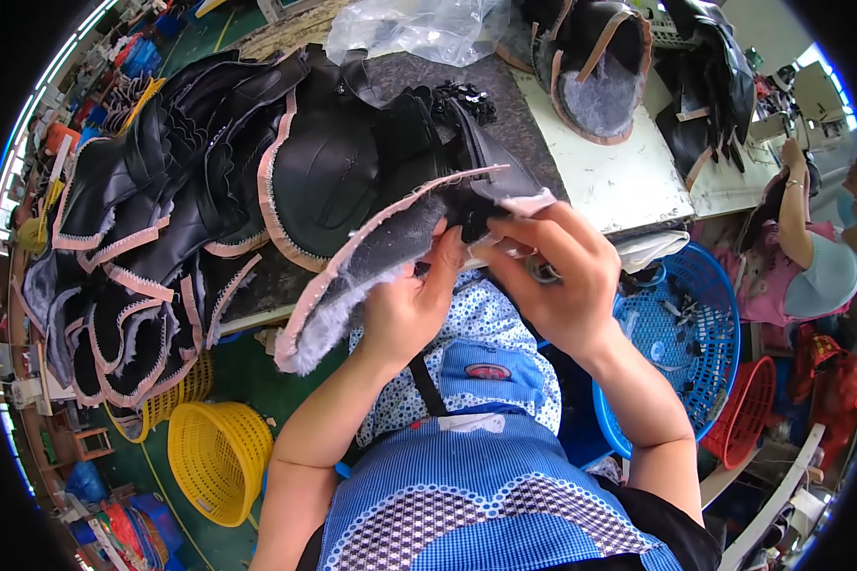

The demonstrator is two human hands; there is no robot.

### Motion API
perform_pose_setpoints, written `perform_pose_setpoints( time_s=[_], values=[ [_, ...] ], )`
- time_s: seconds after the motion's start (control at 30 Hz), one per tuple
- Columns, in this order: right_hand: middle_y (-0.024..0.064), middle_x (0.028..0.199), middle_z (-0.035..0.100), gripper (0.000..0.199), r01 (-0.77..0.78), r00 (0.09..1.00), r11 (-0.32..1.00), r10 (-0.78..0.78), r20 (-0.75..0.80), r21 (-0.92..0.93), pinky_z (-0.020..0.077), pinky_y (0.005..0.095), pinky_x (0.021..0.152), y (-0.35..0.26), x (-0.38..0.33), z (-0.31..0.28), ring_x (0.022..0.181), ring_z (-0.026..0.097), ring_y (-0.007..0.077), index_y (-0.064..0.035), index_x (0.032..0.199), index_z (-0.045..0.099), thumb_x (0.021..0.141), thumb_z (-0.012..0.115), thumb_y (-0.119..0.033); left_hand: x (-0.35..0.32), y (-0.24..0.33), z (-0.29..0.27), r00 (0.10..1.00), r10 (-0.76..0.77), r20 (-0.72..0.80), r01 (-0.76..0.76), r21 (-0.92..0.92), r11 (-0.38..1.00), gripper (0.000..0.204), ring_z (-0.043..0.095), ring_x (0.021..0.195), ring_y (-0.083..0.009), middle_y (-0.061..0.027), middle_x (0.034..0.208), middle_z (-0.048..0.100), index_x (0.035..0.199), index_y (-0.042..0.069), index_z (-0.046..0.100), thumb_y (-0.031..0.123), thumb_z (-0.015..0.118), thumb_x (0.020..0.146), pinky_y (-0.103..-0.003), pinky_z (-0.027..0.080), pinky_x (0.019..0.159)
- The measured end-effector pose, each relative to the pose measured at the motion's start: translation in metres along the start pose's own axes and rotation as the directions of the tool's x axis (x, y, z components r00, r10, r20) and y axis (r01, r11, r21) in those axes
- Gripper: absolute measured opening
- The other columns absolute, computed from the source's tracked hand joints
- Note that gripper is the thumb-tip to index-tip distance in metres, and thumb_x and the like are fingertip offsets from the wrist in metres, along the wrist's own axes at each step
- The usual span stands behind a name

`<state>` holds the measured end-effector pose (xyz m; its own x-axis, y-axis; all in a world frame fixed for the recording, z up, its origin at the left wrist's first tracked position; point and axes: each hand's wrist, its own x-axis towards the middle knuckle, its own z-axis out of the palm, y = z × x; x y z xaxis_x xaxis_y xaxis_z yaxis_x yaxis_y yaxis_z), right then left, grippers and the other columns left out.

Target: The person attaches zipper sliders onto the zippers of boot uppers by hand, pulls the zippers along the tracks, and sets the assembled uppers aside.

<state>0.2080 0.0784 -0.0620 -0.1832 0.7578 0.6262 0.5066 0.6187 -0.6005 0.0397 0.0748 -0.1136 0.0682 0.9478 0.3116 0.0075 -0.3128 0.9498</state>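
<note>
A black shoe upper [383,246] with grey fur lining and a pale pink stitched edge hangs in front of me, over the table's near edge. My left hand [400,309] pinches its lower side, fingers closed near the middle. Around its right end, by a dark strap part and a whitish flap, my right hand [564,276] is closed, thumb toward the left fingertips. What lies right between the fingertips is partly hidden. Just behind, on the table, lies another black upper [328,181] with the same pink edge.
Many similar black uppers [152,181] are heaped on the left. Small shiny black pieces [465,100] and a clear plastic bag [419,29] lie farther back. A blue basket [728,285] stands at my right, a yellow basket [214,466] at lower left. Another person [790,257] sits far right.
</note>
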Motion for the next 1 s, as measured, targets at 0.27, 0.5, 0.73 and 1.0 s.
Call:
perform_pose_setpoints(
  time_s=[0.27,0.5,0.73,1.0],
  values=[
    [0.0047,0.090,0.064,0.020,0.411,0.897,0.903,-0.375,0.236,-0.129,0.0502,0.0350,0.068,0.002,0.050,-0.028,0.083,0.060,0.0238,-0.0057,0.086,0.069,0.068,0.077,-0.007,0.001,0.018,-0.017,0.990,0.074,0.124,-0.113,0.339,0.934,0.027,0.064,0.073,-0.0108,-0.0064,0.093,0.065,0.114,-0.004,0.059,0.015,0.062,0.097,-0.024,0.053,0.067],
    [0.0089,0.076,0.062,0.009,-0.025,0.825,0.978,-0.096,0.557,0.206,0.0453,0.0324,0.055,-0.001,0.059,-0.021,0.061,0.059,0.0261,-0.0008,0.087,0.061,0.082,0.068,-0.003,-0.015,0.021,-0.029,0.996,0.023,0.082,-0.034,0.126,0.991,0.022,0.062,0.070,-0.0094,-0.0048,0.082,0.065,0.110,-0.001,0.061,0.011,0.068,0.092,-0.023,0.051,0.063],
    [0.0099,0.059,0.055,0.009,-0.374,0.716,0.889,0.095,0.691,0.265,0.0407,0.0309,0.049,-0.013,0.053,-0.005,0.051,0.055,0.0159,0.0006,0.085,0.053,0.087,0.061,-0.003,-0.023,0.036,-0.036,0.973,-0.230,-0.004,0.223,-0.226,0.948,0.018,0.067,0.068,-0.0126,-0.0083,0.079,0.069,0.101,-0.005,0.065,0.010,0.068,0.092,-0.025,0.057,0.063],
    [0.0092,0.072,0.056,0.008,-0.208,0.768,0.930,-0.036,0.639,0.302,0.0440,0.0315,0.056,-0.016,0.051,-0.008,0.062,0.060,0.0203,0.0002,0.089,0.057,0.084,0.063,-0.001,-0.021,0.057,-0.041,0.959,-0.248,0.136,0.261,-0.080,0.962,0.024,0.060,0.071,-0.0067,-0.0006,0.081,0.064,0.113,-0.001,0.062,0.016,0.063,0.096,-0.021,0.051,0.065]
  ],
)
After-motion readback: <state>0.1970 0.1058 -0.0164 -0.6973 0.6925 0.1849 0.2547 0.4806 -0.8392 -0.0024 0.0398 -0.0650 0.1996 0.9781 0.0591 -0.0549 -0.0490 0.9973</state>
